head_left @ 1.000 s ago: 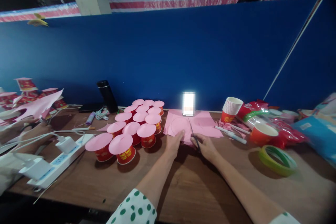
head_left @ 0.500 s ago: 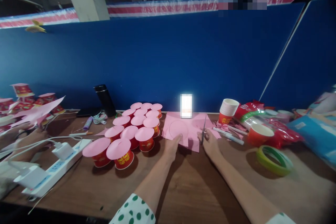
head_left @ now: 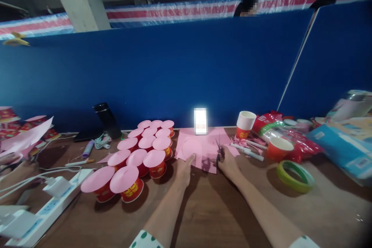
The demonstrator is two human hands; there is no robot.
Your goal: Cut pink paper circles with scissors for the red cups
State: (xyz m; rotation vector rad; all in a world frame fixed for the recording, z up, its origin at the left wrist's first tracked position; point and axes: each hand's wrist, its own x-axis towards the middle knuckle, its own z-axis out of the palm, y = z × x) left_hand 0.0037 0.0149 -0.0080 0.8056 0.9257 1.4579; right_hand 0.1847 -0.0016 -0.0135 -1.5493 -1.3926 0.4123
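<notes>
Pink paper (head_left: pixel 207 143) lies flat on the brown tabletop (head_left: pixel 203 213), directly ahead of the person, its near edge between the two hands. The left hand (head_left: pixel 183 170) has its thumb over that edge, just below a round outline; its fingers are hidden, so I cannot tell whether it pinches or only presses. The right hand (head_left: pixel 229 162) is closed around the handles of dark scissors (head_left: pixel 219 150), blades pointing away over the sheet's right part.

The paper should be very light and limp, easy to crease or tear; it looks best held flat by the margin outside the outline. The scissors should be rigid and slim, safest taken by the handle loops.

Further out, white markers (head_left: pixel 247 152) lie to the right near a stack of paper cups (head_left: pixel 245 124), with a yellow-green tape roll (head_left: pixel 295 177) nearer. On the left stand inverted red cups topped with pink discs (head_left: pixel 124 179).
</notes>
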